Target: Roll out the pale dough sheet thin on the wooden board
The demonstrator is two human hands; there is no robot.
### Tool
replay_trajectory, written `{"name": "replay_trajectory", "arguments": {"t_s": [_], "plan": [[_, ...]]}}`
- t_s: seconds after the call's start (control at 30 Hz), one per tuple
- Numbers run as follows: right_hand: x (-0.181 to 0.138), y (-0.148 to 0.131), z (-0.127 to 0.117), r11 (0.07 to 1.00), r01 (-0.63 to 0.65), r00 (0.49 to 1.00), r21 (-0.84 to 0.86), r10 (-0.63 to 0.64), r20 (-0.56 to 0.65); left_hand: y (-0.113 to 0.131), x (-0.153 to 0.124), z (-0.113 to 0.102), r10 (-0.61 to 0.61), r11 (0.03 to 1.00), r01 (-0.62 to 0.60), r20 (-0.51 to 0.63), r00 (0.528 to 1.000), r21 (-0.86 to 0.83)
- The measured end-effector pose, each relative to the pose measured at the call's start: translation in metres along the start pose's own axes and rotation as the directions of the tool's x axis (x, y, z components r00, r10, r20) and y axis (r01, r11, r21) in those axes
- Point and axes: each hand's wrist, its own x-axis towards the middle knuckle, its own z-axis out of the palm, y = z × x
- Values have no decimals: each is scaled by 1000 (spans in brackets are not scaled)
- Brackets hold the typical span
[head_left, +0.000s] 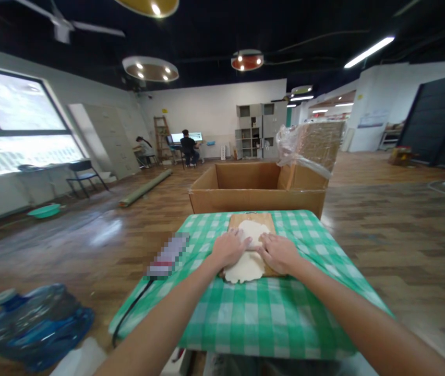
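A thin, pale sheet of dough [244, 267] lies on a wooden board [235, 222], its ragged near end hanging past the board's front edge. My left hand [230, 248] rests across the middle of the dough from the left, and my right hand [279, 252] meets it from the right. Between the thumbs shows a short stretch of a pale, narrow bar, apparently a rolling pin [254, 248]; both hands are closed over it and cover the rest. The fingers of both hands point away from me.
Beneath the board is a table with a green checked cloth [241, 318]. A blurred phone-like device [167, 256] with a black cable lies at left. A large cardboard box [255, 201] stands beyond the table; a blue water bottle [36, 324] is at lower left. Two people sit far back.
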Motion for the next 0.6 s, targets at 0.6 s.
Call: {"name": "replay_trajectory", "arguments": {"t_s": [0.6], "plan": [[-81, -32, -17, 984, 155, 987, 87, -150, -63, 42, -108, -42, -1, 997, -6, -90, 996, -79]]}}
